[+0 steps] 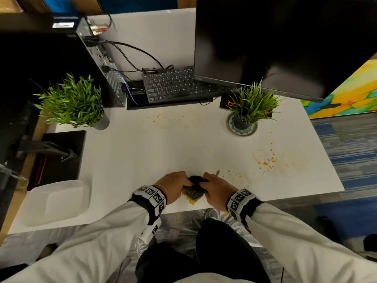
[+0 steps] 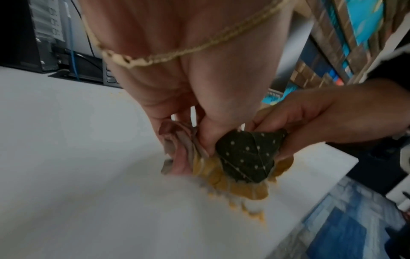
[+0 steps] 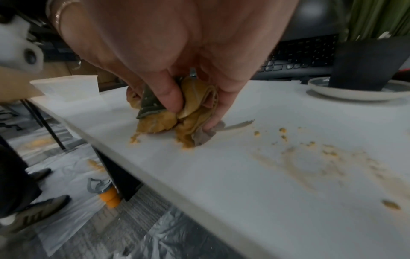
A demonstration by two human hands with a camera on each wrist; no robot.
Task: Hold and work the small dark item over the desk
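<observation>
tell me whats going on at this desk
A person stands at a white desk and grips a bunched dark dotted cloth with both hands, left hand and right hand, at the near edge. The cloth is soaked yellow-orange underneath. Orange crumbs and smeared rings lie to the right, and more crumbs lie near the keyboard. Two potted plants and a white container also sit on the desk.

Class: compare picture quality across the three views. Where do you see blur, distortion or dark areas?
Head view: wide-angle bend at the desk edges, monitor nearly black, both hands and the cloth fairly sharp. Left wrist view: left hand looms large and soft, desk foreground smeared. Right wrist view: right hand blurred up close, crumbs soft, keyboard dim.
</observation>
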